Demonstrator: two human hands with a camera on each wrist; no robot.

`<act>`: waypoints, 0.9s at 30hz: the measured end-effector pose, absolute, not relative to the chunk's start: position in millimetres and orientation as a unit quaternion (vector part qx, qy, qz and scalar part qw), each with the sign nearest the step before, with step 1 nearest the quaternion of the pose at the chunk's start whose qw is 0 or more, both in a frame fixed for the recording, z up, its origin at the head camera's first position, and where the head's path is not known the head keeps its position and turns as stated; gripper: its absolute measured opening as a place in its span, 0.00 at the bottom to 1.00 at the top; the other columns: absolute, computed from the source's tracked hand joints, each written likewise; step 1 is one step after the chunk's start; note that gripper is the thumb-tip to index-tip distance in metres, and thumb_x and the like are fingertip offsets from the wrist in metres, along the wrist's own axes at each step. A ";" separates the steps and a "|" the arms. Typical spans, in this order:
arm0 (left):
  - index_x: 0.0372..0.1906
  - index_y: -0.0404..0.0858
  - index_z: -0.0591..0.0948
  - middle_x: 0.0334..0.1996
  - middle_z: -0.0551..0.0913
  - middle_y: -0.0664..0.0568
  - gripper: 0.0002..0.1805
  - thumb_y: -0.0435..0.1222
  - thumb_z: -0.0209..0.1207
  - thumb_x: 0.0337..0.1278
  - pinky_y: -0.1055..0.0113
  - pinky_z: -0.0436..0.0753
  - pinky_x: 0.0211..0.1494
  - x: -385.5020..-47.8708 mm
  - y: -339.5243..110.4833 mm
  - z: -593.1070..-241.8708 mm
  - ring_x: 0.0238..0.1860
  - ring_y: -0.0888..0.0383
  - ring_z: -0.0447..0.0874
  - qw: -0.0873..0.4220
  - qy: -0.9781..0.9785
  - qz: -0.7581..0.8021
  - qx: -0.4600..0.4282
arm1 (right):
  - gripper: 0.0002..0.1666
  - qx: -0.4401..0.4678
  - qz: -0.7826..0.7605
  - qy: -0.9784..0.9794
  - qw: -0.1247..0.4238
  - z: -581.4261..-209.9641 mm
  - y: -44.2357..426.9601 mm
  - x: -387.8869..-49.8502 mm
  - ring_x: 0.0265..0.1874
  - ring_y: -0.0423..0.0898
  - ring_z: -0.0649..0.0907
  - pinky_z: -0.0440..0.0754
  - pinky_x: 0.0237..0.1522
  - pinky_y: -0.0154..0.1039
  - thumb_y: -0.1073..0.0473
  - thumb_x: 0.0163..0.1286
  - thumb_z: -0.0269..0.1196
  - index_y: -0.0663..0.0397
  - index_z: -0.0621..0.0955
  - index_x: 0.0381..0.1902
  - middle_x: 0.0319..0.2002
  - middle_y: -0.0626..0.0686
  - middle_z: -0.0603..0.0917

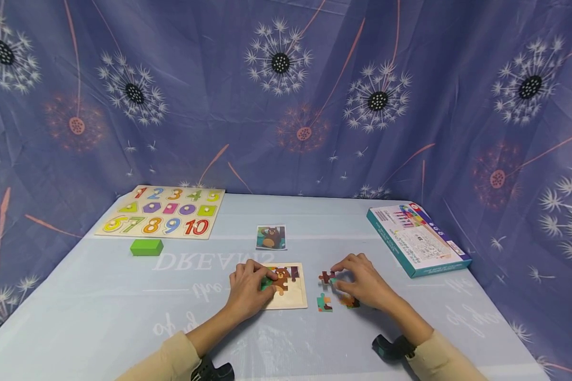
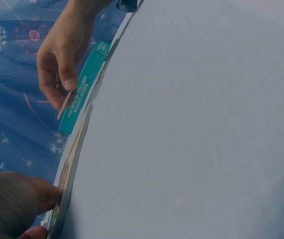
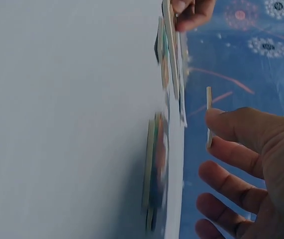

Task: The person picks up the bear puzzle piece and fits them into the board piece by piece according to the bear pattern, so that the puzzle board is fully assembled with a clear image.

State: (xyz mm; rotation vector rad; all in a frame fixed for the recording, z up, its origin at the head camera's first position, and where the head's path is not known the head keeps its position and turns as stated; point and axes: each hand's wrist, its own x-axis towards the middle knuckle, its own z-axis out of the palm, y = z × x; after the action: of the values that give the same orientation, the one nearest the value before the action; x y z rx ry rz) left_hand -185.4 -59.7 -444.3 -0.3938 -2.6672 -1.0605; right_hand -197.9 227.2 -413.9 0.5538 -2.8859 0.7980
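Right hand: mine (image 1: 359, 280), thumb and forefinger closed on one puzzle piece, the other fingers spread and holding nothing
Puzzle piece: seen edge-on (image 3: 209, 97) in my pinch, raised off the table beside the tray; thin, probably light and stiff, its printed face perhaps a little slick
Best hold: by opposite edges, I judge, with a light pinch, since the narrow tabs look the likeliest part to chip
Left hand: mine (image 1: 249, 288), loosely bent, thumb and forefinger apart, resting on the tray and its pieces
Tray: pale, shallow, partly filled with a bear picture (image 1: 294, 297); likely light enough to slide unless steadied at the rim
Loose pieces: green-and-orange (image 1: 324, 303) and brown (image 1: 349, 301), right of the tray, near my right hand; easiest taken by the edge
Picture card: bear print, beyond the tray (image 1: 270, 237)
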 end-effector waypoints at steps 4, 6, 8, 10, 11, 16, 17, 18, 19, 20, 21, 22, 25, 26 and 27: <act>0.32 0.48 0.84 0.39 0.72 0.53 0.07 0.37 0.64 0.43 0.51 0.57 0.50 -185.5 -59.7 -444.1 0.42 0.54 0.62 0.121 -0.914 -0.363 -0.135 | 0.15 0.181 0.260 -0.947 0.042 -413.7 212.6 -198.6 0.41 0.41 0.69 0.67 0.46 0.42 0.56 0.52 0.70 0.43 0.84 0.40 0.39 0.45 0.80; 0.32 0.48 0.84 0.39 0.72 0.53 0.07 0.37 0.64 0.43 0.51 0.57 0.50 -185.5 -59.6 -444.1 0.42 0.54 0.62 0.120 -0.914 -0.363 -0.135 | 0.15 0.177 0.261 -0.948 0.035 -414.1 206.1 -198.7 0.41 0.41 0.69 0.66 0.46 0.42 0.56 0.52 0.70 0.43 0.84 0.40 0.39 0.44 0.80; 0.32 0.49 0.84 0.39 0.72 0.53 0.07 0.37 0.64 0.44 0.51 0.57 0.51 -185.4 -59.7 -444.1 0.43 0.54 0.62 0.118 -0.914 -0.364 -0.135 | 0.15 0.171 0.265 -0.949 0.026 -414.2 199.7 -198.9 0.41 0.41 0.68 0.66 0.46 0.42 0.55 0.52 0.70 0.43 0.84 0.40 0.40 0.44 0.80; 0.32 0.49 0.84 0.39 0.72 0.53 0.06 0.37 0.64 0.44 0.50 0.57 0.51 -185.2 -59.8 -444.2 0.43 0.54 0.62 0.116 -0.914 -0.365 -0.135 | 0.15 0.167 0.268 -0.949 0.020 -414.6 193.9 -199.1 0.42 0.41 0.68 0.66 0.46 0.41 0.55 0.51 0.70 0.42 0.84 0.40 0.39 0.43 0.80; 0.32 0.49 0.84 0.39 0.72 0.54 0.06 0.37 0.64 0.44 0.50 0.57 0.51 -185.3 -59.9 -444.3 0.43 0.54 0.62 0.116 -0.914 -0.365 -0.135 | 0.15 0.168 0.268 -0.948 0.019 -415.1 191.2 -199.4 0.41 0.41 0.68 0.65 0.46 0.41 0.55 0.51 0.71 0.41 0.84 0.40 0.39 0.43 0.80; 0.32 0.49 0.84 0.39 0.72 0.54 0.06 0.38 0.64 0.44 0.50 0.57 0.51 -185.8 -60.3 -444.6 0.43 0.54 0.62 0.118 -0.914 -0.364 -0.135 | 0.15 0.186 0.258 -0.948 0.024 -417.5 178.7 -201.1 0.40 0.40 0.68 0.64 0.48 0.42 0.54 0.51 0.71 0.43 0.84 0.39 0.38 0.42 0.79; 0.32 0.49 0.83 0.39 0.72 0.54 0.06 0.38 0.64 0.44 0.50 0.57 0.51 -186.0 -60.3 -444.6 0.43 0.54 0.62 0.119 -0.914 -0.364 -0.135 | 0.15 0.191 0.254 -0.948 0.027 -417.9 176.6 -201.6 0.40 0.40 0.68 0.64 0.48 0.42 0.54 0.51 0.70 0.43 0.84 0.39 0.38 0.42 0.79; 0.32 0.49 0.83 0.39 0.72 0.54 0.06 0.38 0.64 0.44 0.50 0.57 0.51 -186.1 -60.2 -444.6 0.43 0.54 0.62 0.120 -0.914 -0.364 -0.135 | 0.15 0.193 0.251 -0.948 0.030 -418.5 174.6 -202.1 0.40 0.40 0.68 0.64 0.48 0.42 0.54 0.51 0.71 0.44 0.84 0.39 0.38 0.42 0.79; 0.32 0.49 0.83 0.39 0.72 0.54 0.06 0.38 0.64 0.44 0.50 0.57 0.51 -186.2 -60.2 -444.6 0.43 0.54 0.62 0.120 -0.914 -0.363 -0.135 | 0.15 0.197 0.249 -0.948 0.034 -418.8 172.7 -202.2 0.39 0.40 0.68 0.64 0.48 0.43 0.54 0.51 0.71 0.44 0.84 0.39 0.37 0.43 0.79; 0.32 0.49 0.83 0.39 0.72 0.54 0.06 0.38 0.64 0.44 0.50 0.57 0.51 -186.2 -60.2 -444.5 0.43 0.54 0.62 0.120 -0.914 -0.364 -0.135 | 0.15 0.200 0.246 -0.948 0.037 -419.6 171.0 -202.7 0.39 0.40 0.68 0.64 0.48 0.43 0.54 0.50 0.71 0.44 0.84 0.39 0.37 0.43 0.79; 0.32 0.49 0.83 0.39 0.72 0.54 0.06 0.38 0.63 0.44 0.50 0.57 0.52 -186.3 -60.2 -444.5 0.43 0.54 0.62 0.120 -0.914 -0.364 -0.135 | 0.15 0.203 0.243 -0.948 0.042 -420.2 169.3 -203.1 0.39 0.40 0.68 0.65 0.48 0.43 0.54 0.50 0.71 0.44 0.84 0.38 0.37 0.43 0.79; 0.32 0.49 0.83 0.39 0.72 0.54 0.06 0.38 0.63 0.44 0.50 0.57 0.52 -186.2 -60.1 -444.5 0.43 0.53 0.62 0.119 -0.914 -0.365 -0.134 | 0.15 0.206 0.238 -0.948 0.046 -421.0 167.6 -203.6 0.39 0.40 0.68 0.65 0.48 0.43 0.54 0.50 0.71 0.45 0.84 0.38 0.36 0.43 0.79; 0.32 0.49 0.83 0.39 0.72 0.54 0.06 0.38 0.63 0.44 0.49 0.57 0.52 -186.0 -60.0 -444.6 0.43 0.53 0.62 0.117 -0.914 -0.365 -0.133 | 0.15 0.214 0.233 -0.947 0.050 -422.1 162.8 -204.5 0.39 0.41 0.69 0.66 0.48 0.44 0.54 0.50 0.72 0.46 0.84 0.38 0.36 0.44 0.79; 0.32 0.49 0.83 0.39 0.72 0.54 0.06 0.38 0.64 0.44 0.49 0.57 0.52 -185.9 -60.0 -444.7 0.43 0.53 0.62 0.117 -0.914 -0.365 -0.133 | 0.15 0.216 0.232 -0.947 0.050 -422.3 161.3 -205.0 0.39 0.41 0.70 0.66 0.48 0.45 0.53 0.50 0.72 0.46 0.84 0.38 0.36 0.44 0.79; 0.31 0.49 0.83 0.39 0.72 0.54 0.06 0.38 0.64 0.44 0.49 0.57 0.52 -186.0 -60.0 -444.8 0.43 0.53 0.62 0.117 -0.914 -0.364 -0.133 | 0.15 0.219 0.231 -0.947 0.049 -422.3 159.9 -205.4 0.39 0.41 0.70 0.66 0.48 0.45 0.53 0.50 0.72 0.46 0.84 0.38 0.36 0.44 0.79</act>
State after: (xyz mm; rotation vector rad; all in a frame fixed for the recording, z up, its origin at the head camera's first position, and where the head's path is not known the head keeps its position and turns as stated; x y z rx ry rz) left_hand -186.0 -60.0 -444.8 -0.3881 -2.6769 -1.0670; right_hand -205.4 159.9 -422.3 0.6660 -2.8853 0.7039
